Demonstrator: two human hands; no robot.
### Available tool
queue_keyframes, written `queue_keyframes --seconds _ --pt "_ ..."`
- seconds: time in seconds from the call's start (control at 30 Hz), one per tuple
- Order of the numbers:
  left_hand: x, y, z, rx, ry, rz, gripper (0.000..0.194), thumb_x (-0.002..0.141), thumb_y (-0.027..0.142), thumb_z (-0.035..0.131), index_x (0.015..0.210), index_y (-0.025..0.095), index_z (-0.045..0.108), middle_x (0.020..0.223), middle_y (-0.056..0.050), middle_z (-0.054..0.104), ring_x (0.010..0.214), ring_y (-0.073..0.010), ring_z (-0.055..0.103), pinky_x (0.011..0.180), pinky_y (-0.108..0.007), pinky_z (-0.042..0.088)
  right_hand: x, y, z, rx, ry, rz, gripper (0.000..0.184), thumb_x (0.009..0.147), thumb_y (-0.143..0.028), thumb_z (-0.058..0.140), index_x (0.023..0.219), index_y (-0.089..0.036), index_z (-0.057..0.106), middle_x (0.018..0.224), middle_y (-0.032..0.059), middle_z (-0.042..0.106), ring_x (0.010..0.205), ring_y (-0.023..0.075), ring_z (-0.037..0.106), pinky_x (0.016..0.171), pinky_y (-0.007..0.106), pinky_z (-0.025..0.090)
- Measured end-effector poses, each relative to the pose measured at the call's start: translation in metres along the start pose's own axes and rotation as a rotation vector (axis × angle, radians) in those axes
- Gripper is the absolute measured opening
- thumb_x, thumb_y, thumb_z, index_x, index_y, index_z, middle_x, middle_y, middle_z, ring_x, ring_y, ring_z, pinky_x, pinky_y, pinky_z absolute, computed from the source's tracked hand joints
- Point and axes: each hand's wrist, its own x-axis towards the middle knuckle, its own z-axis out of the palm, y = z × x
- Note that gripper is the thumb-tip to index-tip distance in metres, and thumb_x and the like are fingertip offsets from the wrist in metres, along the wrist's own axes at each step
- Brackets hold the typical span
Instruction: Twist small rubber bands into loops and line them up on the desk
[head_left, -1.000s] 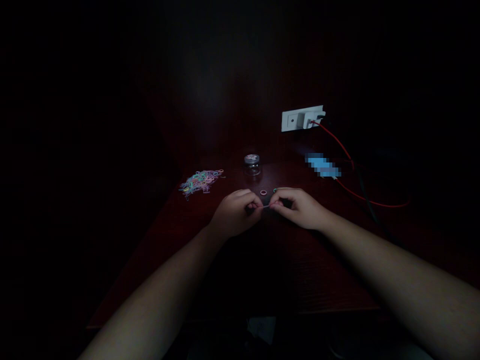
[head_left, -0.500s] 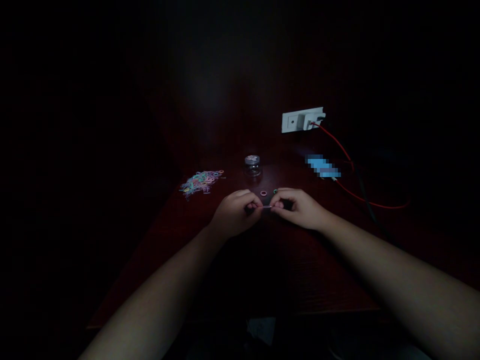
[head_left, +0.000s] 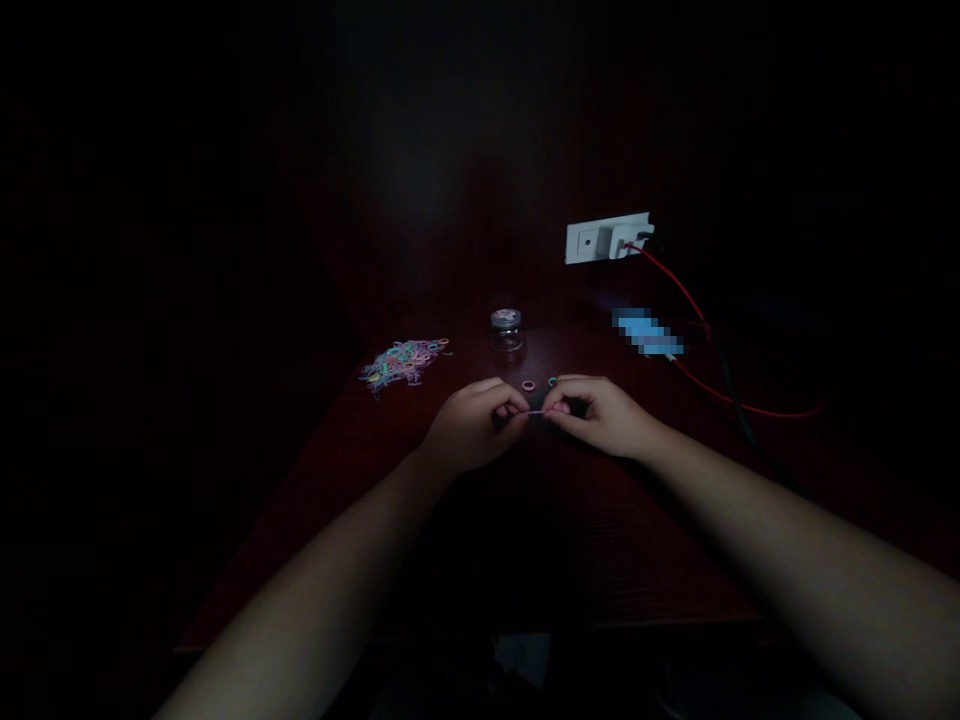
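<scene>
The scene is very dark. My left hand and my right hand rest close together on a dark red table, both pinched shut. A thin pale rubber band is stretched between their fingertips. Just beyond the fingers lie a small pink band and a small green band. A heap of coloured rubber bands lies to the left behind my left hand. A little clear jar stands behind the hands.
A white wall socket with a plug sits at the back right. From it a red cable runs across the table's right side. A blurred blue object lies near the cable.
Almost nothing has moved. The hands stay pinched on the stretched band, with only tiny shifts of the fingers.
</scene>
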Motion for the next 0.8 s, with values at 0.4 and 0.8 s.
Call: queue_keyframes --seconds 0.4,0.8 --pt "0.0003 0.0017 -0.0012 0.000 -0.034 -0.020 0.007 0.083 0.019 0.057 0.083 0.019 0.064 0.077 0.000 0.060 0.069 -0.0113 0.054 0.065 -0.025 0.043 0.0002 -0.0022 -0.0003 0.014 -0.010 0.002 0.008 0.081 -0.023 0.062 0.082 -0.016 0.066 0.071 0.0006 0.056 0.066 0.0122 0.053 0.063 0.026 0.043" --pt "-0.0011 0.0004 0.0004 -0.018 -0.019 -0.009 0.007 0.083 0.019 0.056 0.085 0.018 0.063 0.078 -0.001 0.059 0.070 -0.0115 0.054 0.066 -0.026 0.043 -0.0004 -0.0007 -0.0005 -0.004 -0.028 -0.004 0.009 0.082 -0.022 0.059 0.078 -0.016 0.064 0.069 0.0001 0.055 0.065 0.0120 0.052 0.063 0.026 0.042"
